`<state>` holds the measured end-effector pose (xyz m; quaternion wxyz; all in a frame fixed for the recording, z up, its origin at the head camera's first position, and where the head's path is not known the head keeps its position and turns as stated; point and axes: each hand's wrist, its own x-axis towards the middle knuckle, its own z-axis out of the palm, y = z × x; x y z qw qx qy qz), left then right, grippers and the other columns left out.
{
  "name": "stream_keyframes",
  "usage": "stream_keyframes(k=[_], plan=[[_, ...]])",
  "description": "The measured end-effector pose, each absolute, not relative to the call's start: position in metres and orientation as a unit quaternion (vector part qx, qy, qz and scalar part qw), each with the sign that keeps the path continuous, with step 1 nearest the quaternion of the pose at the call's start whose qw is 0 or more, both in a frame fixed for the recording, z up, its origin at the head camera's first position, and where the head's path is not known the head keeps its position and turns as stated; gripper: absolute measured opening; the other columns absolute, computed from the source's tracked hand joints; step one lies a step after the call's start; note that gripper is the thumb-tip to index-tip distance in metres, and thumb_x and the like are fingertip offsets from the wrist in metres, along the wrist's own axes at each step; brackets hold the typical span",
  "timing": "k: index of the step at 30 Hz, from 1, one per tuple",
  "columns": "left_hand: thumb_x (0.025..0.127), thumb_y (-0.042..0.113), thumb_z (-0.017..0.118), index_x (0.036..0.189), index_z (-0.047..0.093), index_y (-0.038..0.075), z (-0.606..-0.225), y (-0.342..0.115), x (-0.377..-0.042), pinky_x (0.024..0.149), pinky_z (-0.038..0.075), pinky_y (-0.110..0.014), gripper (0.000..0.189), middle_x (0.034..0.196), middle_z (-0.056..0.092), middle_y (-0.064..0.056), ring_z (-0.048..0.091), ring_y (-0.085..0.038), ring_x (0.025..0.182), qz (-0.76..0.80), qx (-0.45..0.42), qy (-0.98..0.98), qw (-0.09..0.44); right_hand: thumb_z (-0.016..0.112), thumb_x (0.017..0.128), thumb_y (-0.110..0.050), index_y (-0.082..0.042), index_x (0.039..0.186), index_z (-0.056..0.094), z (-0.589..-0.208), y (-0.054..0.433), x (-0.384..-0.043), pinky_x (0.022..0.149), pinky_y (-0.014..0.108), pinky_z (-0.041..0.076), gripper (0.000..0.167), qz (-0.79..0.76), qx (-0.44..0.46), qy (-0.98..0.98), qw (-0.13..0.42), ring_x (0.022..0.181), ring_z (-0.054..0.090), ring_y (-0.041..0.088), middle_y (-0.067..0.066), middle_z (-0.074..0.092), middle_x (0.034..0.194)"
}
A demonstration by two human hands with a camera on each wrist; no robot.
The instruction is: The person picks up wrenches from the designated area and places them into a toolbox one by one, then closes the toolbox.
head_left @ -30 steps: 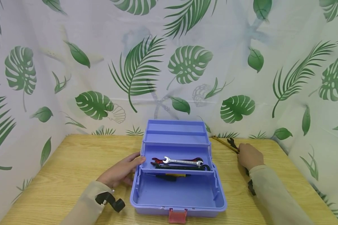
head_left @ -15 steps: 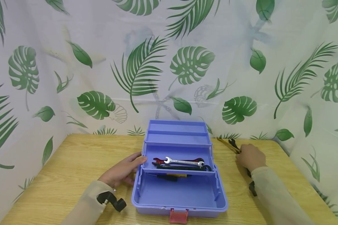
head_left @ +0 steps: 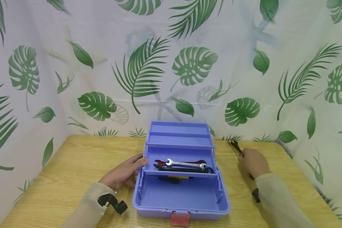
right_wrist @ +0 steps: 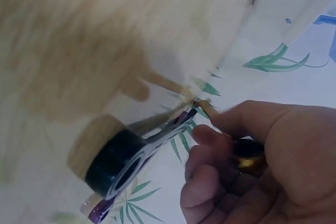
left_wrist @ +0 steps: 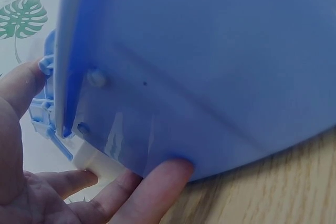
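The blue toolbox [head_left: 180, 196] stands on the table with its stepped trays raised. My left hand [head_left: 123, 173] rests against its left side, the thumb on the tray's edge; in the left wrist view its straight fingers [left_wrist: 157, 187] touch the outer wall. At the right, my right hand [head_left: 253, 161] pinches a golden wrench [right_wrist: 251, 162], largely hidden by the hand in the head view. Next to that hand lies a black wrench [head_left: 235, 145], with its ring end large in the right wrist view. Beneath it is something purple [right_wrist: 100, 213], too blurred to name.
Red [head_left: 159, 162], silver [head_left: 185, 164] and black [head_left: 182, 170] wrenches lie in the middle tray [head_left: 176, 153]. A yellow-and-black tool [head_left: 172, 180] is partly hidden below. A pink latch [head_left: 180, 219] hangs in front. The leaf-print cloth [head_left: 205, 104] borders the wooden table [head_left: 102, 148].
The golden wrench in my right hand has swung rightward, its far tip now close to the black wrench. My right hand has shifted slightly. The left hand stays at the toolbox.
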<state>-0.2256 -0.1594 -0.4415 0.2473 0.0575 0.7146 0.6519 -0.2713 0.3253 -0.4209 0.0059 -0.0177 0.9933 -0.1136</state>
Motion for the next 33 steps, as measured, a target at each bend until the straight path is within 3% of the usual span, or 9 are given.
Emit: stream_keyframes(k=[4, 12, 16, 25, 28, 33], plan=[[0.103, 0.052, 0.057, 0.165, 0.020, 0.014, -0.442, -0.159, -0.225, 0.078, 0.063, -0.056, 0.082, 0.138, 0.061, -0.028, 0.070, -0.039, 0.111, 0.651, 0.060, 0.715, 0.247, 0.058, 0.103, -0.016, 0.006, 0.094, 0.067, -0.422, 0.324, -0.270, 0.061, 0.045, 0.050, 0.025, -0.122, -0.023, 0.992, 0.008, 0.068, 0.058, 0.028, 0.017, 0.067, 0.082], [0.103, 0.053, 0.057, 0.165, 0.022, 0.016, -0.442, -0.158, -0.225, 0.075, 0.063, -0.056, 0.081, 0.139, 0.062, -0.026, 0.071, -0.038, 0.108, 0.649, 0.059, 0.718, 0.244, 0.045, 0.110, -0.022, -0.002, 0.084, 0.059, -0.423, 0.324, -0.263, 0.057, 0.041, 0.044, 0.035, -0.164, -0.017, 0.985, -0.051, 0.063, 0.052, 0.025, 0.012, 0.059, 0.073], [0.103, 0.053, 0.058, 0.165, 0.023, 0.016, -0.442, -0.158, -0.226, 0.074, 0.063, -0.056, 0.080, 0.137, 0.063, -0.026, 0.071, -0.038, 0.107, 0.651, 0.061, 0.717, 0.243, 0.042, 0.110, -0.024, -0.005, 0.079, 0.055, -0.424, 0.325, -0.263, 0.054, 0.038, 0.040, 0.038, -0.162, -0.015, 0.985, -0.052, 0.060, 0.049, 0.024, 0.009, 0.054, 0.068], [0.103, 0.053, 0.058, 0.165, 0.021, 0.015, -0.441, -0.159, -0.225, 0.074, 0.063, -0.056, 0.082, 0.137, 0.063, -0.026, 0.071, -0.038, 0.108, 0.648, 0.059, 0.720, 0.240, 0.058, 0.103, -0.017, -0.005, 0.075, 0.062, -0.426, 0.323, -0.262, 0.052, 0.034, 0.040, 0.031, -0.147, -0.039, 0.988, -0.041, 0.058, 0.049, 0.020, 0.006, 0.058, 0.066], [0.103, 0.053, 0.058, 0.165, 0.021, 0.015, -0.441, -0.158, -0.225, 0.075, 0.063, -0.056, 0.082, 0.138, 0.062, -0.026, 0.070, -0.038, 0.109, 0.650, 0.060, 0.718, 0.241, 0.064, 0.099, -0.015, -0.003, 0.079, 0.071, -0.423, 0.320, -0.260, 0.056, 0.039, 0.049, 0.025, -0.141, -0.036, 0.989, -0.025, 0.064, 0.058, 0.023, 0.010, 0.067, 0.075], [0.102, 0.054, 0.058, 0.165, 0.021, 0.015, -0.441, -0.157, -0.226, 0.075, 0.063, -0.056, 0.083, 0.138, 0.062, -0.026, 0.070, -0.038, 0.109, 0.648, 0.061, 0.719, 0.242, 0.066, 0.095, -0.009, 0.001, 0.090, 0.078, -0.419, 0.314, -0.255, 0.071, 0.054, 0.058, 0.017, -0.151, -0.038, 0.987, -0.027, 0.081, 0.070, 0.037, 0.019, 0.075, 0.091]])
